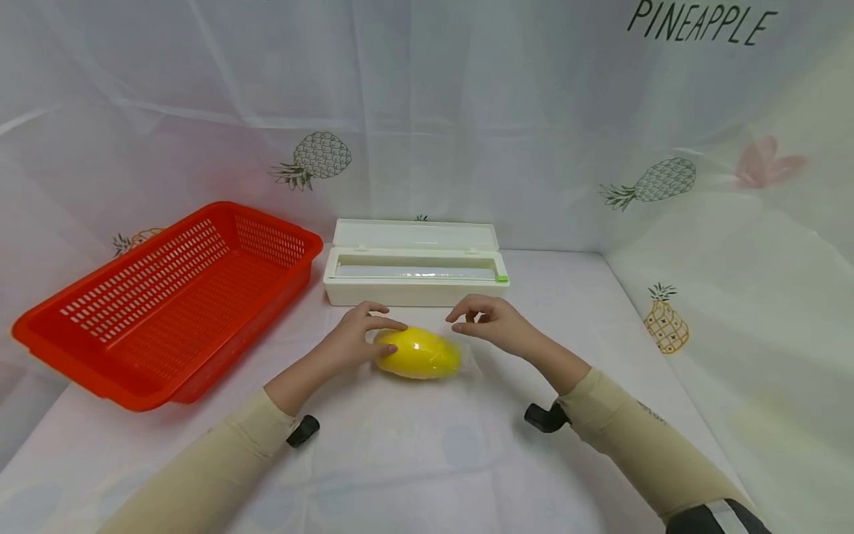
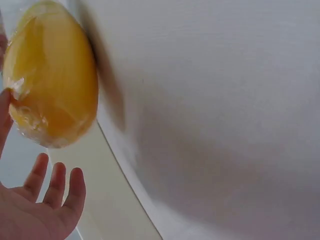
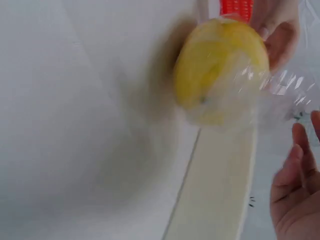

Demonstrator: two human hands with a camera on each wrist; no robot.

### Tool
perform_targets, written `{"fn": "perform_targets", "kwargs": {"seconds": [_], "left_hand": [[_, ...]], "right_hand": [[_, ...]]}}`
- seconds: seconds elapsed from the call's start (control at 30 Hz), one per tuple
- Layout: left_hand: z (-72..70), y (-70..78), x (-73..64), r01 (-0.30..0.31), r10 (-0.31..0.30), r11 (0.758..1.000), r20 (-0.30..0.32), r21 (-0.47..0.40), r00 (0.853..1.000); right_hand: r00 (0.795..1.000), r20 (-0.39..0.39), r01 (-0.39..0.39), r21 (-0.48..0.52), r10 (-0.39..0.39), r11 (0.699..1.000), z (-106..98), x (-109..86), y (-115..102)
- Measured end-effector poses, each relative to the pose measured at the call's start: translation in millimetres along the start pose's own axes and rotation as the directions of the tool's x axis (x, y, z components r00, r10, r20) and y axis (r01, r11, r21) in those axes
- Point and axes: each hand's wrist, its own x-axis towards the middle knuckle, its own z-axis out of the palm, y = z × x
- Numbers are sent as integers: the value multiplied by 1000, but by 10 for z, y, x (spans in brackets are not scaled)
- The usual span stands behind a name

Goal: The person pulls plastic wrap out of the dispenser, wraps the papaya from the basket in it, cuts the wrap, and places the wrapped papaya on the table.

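Observation:
A yellow oval fruit (image 1: 420,354) lies on the table, wrapped in shiny clear plastic film (image 3: 287,90). My left hand (image 1: 353,334) holds its left end, with the thumb in front and a forefinger on top. In the left wrist view, the other fingers of this hand (image 2: 45,200) stand loosely off the fruit (image 2: 55,75). My right hand (image 1: 494,322) hovers past the fruit's right end, fingers loosely bent. Loose film sticks out from that end toward the right fingertips (image 3: 298,131) in the right wrist view.
Behind the hands, a white cling film dispenser (image 1: 414,291) has its lid (image 1: 414,236) raised and a green slider (image 1: 502,279) at its right end. A red slotted basket (image 1: 247,326) stands at left. A pineapple-print curtain (image 1: 427,96) hangs behind the table (image 1: 400,475).

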Motion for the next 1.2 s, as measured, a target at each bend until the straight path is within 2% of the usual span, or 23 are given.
{"fn": "perform_targets", "kwargs": {"seconds": [0.1,0.27,0.33,0.5,0.63,0.8,1.03,1.13,1.2], "left_hand": [[-18,-1,14,-10,9,1000,-18,-4,1000],[-20,15,2,-47,46,999,-91,-13,995],[-6,31,-19,-31,29,999,-108,-15,994],[75,52,-79,36,-45,995,-94,-95,995],[148,64,-136,25,-39,992,-114,-122,993],[205,88,-164,6,-31,987,-151,-160,988],[244,144,-11,-38,6,982,-170,-183,986],[255,165,62,-33,-2,982,-179,-188,984],[266,168,95,-19,-16,981,-178,-191,984]], "right_hand": [[996,57,-71,54,68,996,86,77,112],[971,157,-207,159,182,965,323,118,224],[959,186,-248,173,216,953,405,115,241],[940,222,-300,181,258,937,541,110,235],[940,191,-324,238,283,916,626,104,187],[942,115,-336,332,316,881,710,68,90],[922,-70,-346,293,381,891,677,73,66],[927,-104,-320,286,361,903,642,108,106],[932,-97,-308,290,348,906,626,120,125]]}}
